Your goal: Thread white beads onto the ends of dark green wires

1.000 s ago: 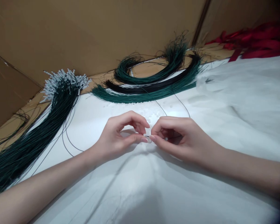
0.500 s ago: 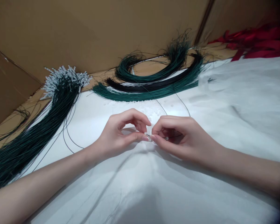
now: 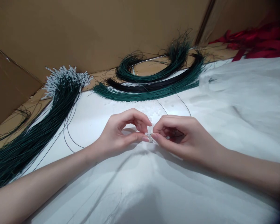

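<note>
Wire (image 3: 149,134) sits pinched in the fingers of the left hand (image 3: 123,132) and right hand (image 3: 183,133), nearer than the loose beads (image 3: 155,111); white surface (image 3: 121,183) spreads wide nearer still, green strands (image 3: 133,96) edging the beads' far side.

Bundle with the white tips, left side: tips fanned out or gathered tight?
Fanned out: the white tips spread in several directions above the dark green stems.
</note>
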Action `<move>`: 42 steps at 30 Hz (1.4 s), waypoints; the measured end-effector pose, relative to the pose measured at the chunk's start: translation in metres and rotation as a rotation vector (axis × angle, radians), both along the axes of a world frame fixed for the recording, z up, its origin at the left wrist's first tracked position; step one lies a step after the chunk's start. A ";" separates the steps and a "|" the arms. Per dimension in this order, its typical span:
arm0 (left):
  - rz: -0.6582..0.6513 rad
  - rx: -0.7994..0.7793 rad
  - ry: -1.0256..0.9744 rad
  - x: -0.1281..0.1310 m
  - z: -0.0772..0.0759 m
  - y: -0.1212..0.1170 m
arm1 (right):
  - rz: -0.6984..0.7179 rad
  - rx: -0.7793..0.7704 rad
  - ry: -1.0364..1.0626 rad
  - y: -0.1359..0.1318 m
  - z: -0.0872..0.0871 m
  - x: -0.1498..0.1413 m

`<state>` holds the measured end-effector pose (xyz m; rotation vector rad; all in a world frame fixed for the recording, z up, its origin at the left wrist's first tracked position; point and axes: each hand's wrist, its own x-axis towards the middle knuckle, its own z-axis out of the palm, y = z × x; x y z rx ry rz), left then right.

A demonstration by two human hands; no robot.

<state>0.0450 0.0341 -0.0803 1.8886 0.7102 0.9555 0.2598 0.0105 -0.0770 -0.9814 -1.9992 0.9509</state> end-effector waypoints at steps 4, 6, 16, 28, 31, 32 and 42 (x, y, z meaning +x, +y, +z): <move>0.004 -0.005 0.000 0.000 -0.001 -0.001 | -0.001 -0.017 -0.003 -0.001 0.002 0.000; 0.010 -0.005 0.002 0.001 0.000 -0.001 | 0.002 -0.018 -0.002 -0.001 0.001 0.000; 0.000 0.036 0.015 0.002 0.001 -0.002 | 0.006 -0.014 -0.021 0.000 0.000 0.000; -0.002 0.145 0.049 0.003 0.001 -0.001 | 0.005 0.017 -0.020 -0.001 0.001 -0.001; 0.004 0.217 0.083 0.004 0.002 -0.001 | 0.005 0.027 -0.023 -0.001 0.000 -0.001; 0.006 0.240 0.093 0.005 0.002 -0.001 | 0.004 0.032 -0.025 -0.001 -0.001 0.000; -0.032 0.316 0.071 0.004 0.000 0.000 | 0.008 0.043 -0.048 -0.001 0.000 -0.001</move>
